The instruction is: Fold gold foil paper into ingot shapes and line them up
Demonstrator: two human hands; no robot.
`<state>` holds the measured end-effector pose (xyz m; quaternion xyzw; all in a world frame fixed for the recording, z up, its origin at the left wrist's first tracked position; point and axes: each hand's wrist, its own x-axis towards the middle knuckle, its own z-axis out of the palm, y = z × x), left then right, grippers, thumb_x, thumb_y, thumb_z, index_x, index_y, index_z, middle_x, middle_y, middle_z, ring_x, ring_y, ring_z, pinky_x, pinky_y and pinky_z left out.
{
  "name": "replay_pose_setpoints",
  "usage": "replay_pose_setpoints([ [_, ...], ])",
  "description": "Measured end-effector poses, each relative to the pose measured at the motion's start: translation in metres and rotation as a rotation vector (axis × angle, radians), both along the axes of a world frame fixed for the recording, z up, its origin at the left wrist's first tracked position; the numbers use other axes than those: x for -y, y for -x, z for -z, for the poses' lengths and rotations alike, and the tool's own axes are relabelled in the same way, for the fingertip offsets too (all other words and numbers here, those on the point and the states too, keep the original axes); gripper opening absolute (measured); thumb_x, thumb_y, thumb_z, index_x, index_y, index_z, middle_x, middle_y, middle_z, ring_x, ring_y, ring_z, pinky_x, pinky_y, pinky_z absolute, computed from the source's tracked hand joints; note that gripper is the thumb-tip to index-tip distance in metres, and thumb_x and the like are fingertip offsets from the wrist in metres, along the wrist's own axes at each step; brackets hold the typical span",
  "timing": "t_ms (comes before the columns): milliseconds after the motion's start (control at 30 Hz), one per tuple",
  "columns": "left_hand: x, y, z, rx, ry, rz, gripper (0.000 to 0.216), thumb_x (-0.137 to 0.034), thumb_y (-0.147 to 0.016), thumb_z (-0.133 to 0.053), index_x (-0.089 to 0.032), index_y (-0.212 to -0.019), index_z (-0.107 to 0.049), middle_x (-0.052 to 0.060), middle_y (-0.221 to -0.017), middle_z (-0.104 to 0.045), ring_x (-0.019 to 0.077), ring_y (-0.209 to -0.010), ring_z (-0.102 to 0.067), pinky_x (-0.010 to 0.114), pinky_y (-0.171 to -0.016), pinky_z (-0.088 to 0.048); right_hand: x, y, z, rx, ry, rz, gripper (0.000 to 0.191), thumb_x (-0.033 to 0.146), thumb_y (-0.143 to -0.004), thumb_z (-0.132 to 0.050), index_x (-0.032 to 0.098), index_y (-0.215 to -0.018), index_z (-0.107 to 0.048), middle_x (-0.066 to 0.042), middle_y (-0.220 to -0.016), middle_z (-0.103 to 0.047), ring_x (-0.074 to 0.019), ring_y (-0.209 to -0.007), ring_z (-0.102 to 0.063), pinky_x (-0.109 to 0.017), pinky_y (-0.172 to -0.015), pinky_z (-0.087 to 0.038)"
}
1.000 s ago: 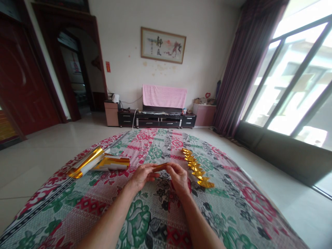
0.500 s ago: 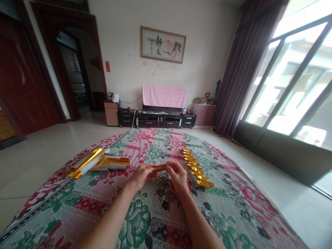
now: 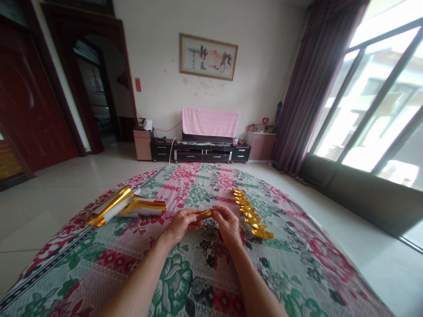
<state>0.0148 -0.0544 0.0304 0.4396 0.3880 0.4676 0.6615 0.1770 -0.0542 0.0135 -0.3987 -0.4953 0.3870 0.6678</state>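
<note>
Between my two hands is a small folded piece of gold foil paper [image 3: 205,214], held just above the patterned cloth. My left hand [image 3: 183,223] pinches its left end, and my right hand [image 3: 227,222] grips the right end between thumb and fingers. The fingertips cover both ends of the piece. To the right of my right hand, several folded gold foil ingots [image 3: 251,219] lie in a slanting row. Left of my left hand, loosely curled gold foil sheets [image 3: 114,206] with pale backs lie overlapping on the cloth.
A floral cloth [image 3: 172,284] in red, green and grey covers the rounded surface in front of me. Beyond it stands a low black cabinet [image 3: 201,156] with a pink towel [image 3: 210,121] draped over something on top. A curtain [image 3: 307,88] and window are on the right.
The folded foil piece has turned slightly between my fingers and shows more of its shiny face. Both hands stay in nearly the same place.
</note>
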Motion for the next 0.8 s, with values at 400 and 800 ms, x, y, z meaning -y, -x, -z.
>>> replay_pose_setpoints([
  [400,0.0039,-0.0040,-0.0020,0.054,-0.112,0.085,0.037,-0.030,-0.067,-0.063,-0.013,-0.100,-0.064,0.008,-0.093,-0.068,0.0157,-0.071,-0.062,0.026,-0.065,-0.047,0.0022,0.0011,-0.0033,0.042,-0.035,0.103,0.024,0.033,-0.067,-0.063,0.016,-0.083,-0.063,-0.003,-0.078,-0.065,-0.0154,-0.071,-0.060,-0.031,-0.072,-0.049],
  [800,-0.0006,-0.0088,0.0035,-0.224,-0.232,-0.133,0.030,-0.027,-0.068,-0.063,-0.012,-0.094,-0.067,0.004,-0.068,-0.069,0.0150,-0.062,-0.061,0.023,-0.059,-0.047,0.0027,0.0008,-0.0040,0.020,-0.015,0.077,0.023,0.031,-0.065,-0.064,0.016,-0.082,-0.063,-0.003,-0.077,-0.065,-0.0149,-0.070,-0.059,-0.029,-0.070,-0.049],
])
